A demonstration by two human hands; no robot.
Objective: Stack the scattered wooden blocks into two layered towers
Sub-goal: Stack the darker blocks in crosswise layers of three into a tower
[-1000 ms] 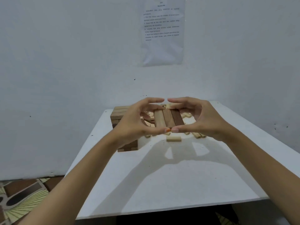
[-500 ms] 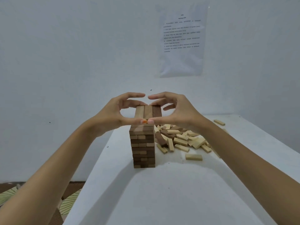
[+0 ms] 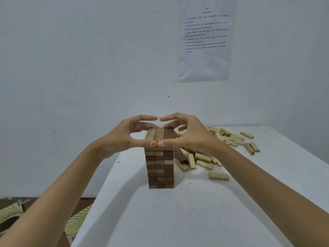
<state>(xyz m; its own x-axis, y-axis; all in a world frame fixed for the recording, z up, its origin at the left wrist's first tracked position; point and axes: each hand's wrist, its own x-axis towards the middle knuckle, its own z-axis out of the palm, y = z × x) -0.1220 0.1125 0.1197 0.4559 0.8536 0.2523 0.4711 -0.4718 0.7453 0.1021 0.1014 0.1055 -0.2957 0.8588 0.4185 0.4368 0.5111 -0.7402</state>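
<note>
A: Lowered now: three-block layer (image 3: 159,134) down onto tower (image 3: 160,166), pinched end to end by left hand (image 3: 124,138) and right hand (image 3: 193,138), with thumbs touching at the near edge.

B: Seems seated. Square up the edges first, then ease off both grips together. No nudging sideways. Loose blocks (image 3: 203,157) waiting just behind the right hand.
</note>
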